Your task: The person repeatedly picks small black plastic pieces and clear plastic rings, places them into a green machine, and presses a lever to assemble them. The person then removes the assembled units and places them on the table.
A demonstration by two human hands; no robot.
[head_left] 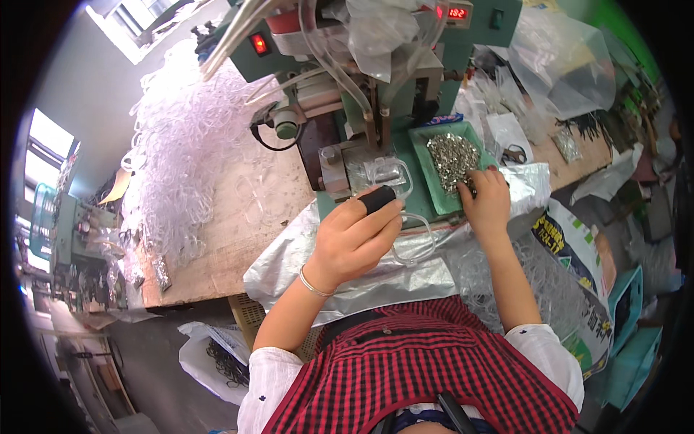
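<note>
My left hand [358, 235] is closed on a clear plastic loop strap [413, 259], with a black sleeve round one finger. Part of the strap rises past the fingers in front of the metal work plate of a green bench press [332, 160]. To the right, my right hand [486, 202] reaches over the near edge of a green tray [441, 202]. Its fingers are bent together at a heap of small shiny metal fittings [452, 160]. Whatever lies between those fingertips is too small to make out.
A large heap of clear loops [173, 145] covers the bench's left side. Silvery sheeting [289, 264] hangs over the front edge. Scissors [514, 153] lie beyond the tray. More clear loops [520, 282] sit in a bag at lower right. Tubes [347, 83] hang from the press.
</note>
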